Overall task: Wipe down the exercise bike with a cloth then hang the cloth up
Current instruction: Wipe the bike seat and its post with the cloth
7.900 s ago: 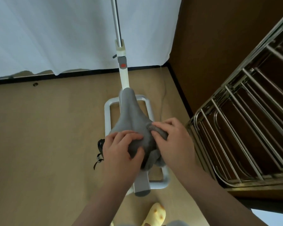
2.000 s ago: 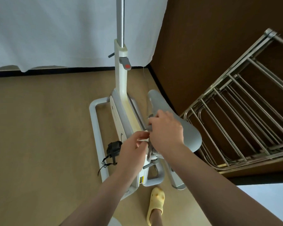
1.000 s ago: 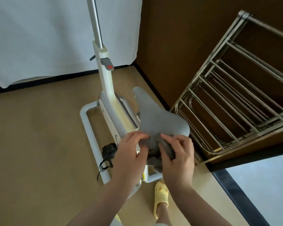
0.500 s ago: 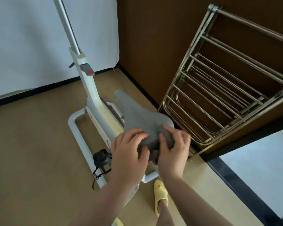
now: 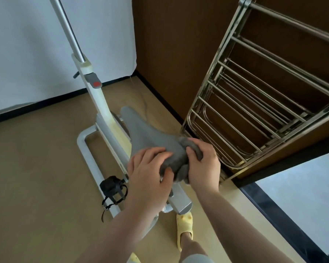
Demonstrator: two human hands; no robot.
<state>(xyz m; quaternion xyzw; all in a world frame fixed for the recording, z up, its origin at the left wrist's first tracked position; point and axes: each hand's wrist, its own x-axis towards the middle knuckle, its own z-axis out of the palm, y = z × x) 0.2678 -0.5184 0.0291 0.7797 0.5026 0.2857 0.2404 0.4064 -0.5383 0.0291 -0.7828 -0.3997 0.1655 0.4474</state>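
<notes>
We've got the cloth [image 5: 186, 149] bunched on the seat's [image 5: 150, 137] wide rear end, both hands pinching it, w/ right hand [image 5: 201, 164] nearer the rack [image 5: 254, 103] just beside the seat.

Open floor [image 5: 36, 168] lies left of the bike frame [image 5: 110, 135]; a pedal [image 5: 111, 186] juts into it near the base. Right of the saddle [image 5: 150, 137], a metal drying rack [image 5: 254, 103] stands close, narrowing passage; the upright post [image 5: 72, 38] blocks the far side
</notes>
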